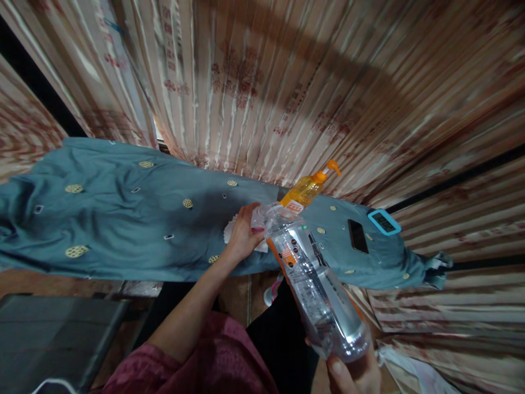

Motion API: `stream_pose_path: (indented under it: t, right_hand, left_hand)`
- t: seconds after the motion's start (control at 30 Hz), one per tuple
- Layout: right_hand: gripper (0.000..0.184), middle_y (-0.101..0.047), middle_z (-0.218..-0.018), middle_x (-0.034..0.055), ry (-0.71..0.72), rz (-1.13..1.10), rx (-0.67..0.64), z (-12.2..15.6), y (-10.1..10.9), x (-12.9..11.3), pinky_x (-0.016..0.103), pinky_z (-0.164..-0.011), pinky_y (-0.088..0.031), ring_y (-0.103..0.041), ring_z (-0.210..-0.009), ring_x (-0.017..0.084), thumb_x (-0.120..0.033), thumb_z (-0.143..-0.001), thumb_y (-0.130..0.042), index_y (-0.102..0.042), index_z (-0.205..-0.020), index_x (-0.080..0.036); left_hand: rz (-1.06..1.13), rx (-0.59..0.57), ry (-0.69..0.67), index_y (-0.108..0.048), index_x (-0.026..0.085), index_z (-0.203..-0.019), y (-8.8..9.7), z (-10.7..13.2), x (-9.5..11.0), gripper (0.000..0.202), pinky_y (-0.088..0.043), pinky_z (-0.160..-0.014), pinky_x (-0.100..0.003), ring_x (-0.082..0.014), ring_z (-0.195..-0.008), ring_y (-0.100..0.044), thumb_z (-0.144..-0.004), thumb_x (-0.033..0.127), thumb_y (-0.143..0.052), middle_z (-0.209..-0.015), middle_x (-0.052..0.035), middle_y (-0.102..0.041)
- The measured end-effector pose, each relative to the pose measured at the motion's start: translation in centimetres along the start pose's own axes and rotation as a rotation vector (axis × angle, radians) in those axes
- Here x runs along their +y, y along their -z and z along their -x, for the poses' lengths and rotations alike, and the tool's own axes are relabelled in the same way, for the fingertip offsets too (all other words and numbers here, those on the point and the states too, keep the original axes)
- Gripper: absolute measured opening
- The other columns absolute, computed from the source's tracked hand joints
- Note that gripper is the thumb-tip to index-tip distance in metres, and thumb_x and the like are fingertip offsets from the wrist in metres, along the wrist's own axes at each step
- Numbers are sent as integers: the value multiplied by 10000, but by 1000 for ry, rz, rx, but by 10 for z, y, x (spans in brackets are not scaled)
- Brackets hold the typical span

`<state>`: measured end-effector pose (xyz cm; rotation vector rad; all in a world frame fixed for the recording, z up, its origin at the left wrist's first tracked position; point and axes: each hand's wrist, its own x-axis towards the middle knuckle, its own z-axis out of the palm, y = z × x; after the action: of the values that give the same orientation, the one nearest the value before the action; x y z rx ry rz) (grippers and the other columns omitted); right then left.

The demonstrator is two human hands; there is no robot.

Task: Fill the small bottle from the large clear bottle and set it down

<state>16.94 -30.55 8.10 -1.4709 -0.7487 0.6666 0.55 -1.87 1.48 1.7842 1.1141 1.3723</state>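
My right hand [355,372] grips the base of a clear plastic bottle [315,279], which lies tilted with its neck pointing away from me. My left hand [241,235] is closed around the bottle's neck and cap end, just above a white cloth [229,232] that lies on the teal fabric-covered board [123,219]. Right behind the bottle's neck stands an orange pump bottle [305,189].
A black phone [357,236] and a small blue-framed digital device [384,221] lie on the right end of the board. Striped curtains [287,82] hang behind it. A dark grey surface [53,334] sits at lower left. My legs are below the board.
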Motion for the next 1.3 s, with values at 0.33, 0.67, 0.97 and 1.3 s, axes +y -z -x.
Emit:
stream_pose_path:
  t: [0.33, 0.67, 0.97, 1.3]
  right_hand:
    - [1071, -701, -1647, 224, -54, -48, 80, 1, -7, -1, 558, -1170, -607, -643, -1558, 506, -614, -733, -1054, -617, -1620, -203]
    - [963, -701, -1655, 181, 25, 85, 30, -1, -1, 4, 495, -1113, -653, -689, -1520, 465, -706, -855, -941, -626, -1637, -241]
    - [1010, -701, -1645, 201, -28, -51, 67, -1, -13, 4, 538, -1140, -649, -689, -1514, 466, -627, -769, -1028, -642, -1614, -229]
    - [956, -816, -1488, 135, -67, -185, 77, -5, -26, -3, 447, -1036, -704, -824, -1308, 381, -552, -703, -1094, -702, -1529, -276]
  left_hand:
    - [74, -23, 5, -470, 221, -1669, 4, 2, -2, 970, -596, -1213, -582, -371, -1370, -722, -906, 597, -937, -1510, -204, -701]
    - [124, -25, 5, -409, 242, -1709, 1, 4, -11, 956, -578, -1246, -568, -346, -1379, -713, -942, 521, -906, -1506, -184, -691]
    - [105, -37, 16, -438, 231, -1690, 2, 3, -23, 910, -589, -1236, -560, -363, -1425, -697, -922, 414, -891, -1553, -195, -665]
    - [106, -57, -3, -488, 211, -1665, 6, -1, -35, 872, -557, -1276, -610, -395, -1478, -664, -914, 408, -885, -1593, -213, -644]
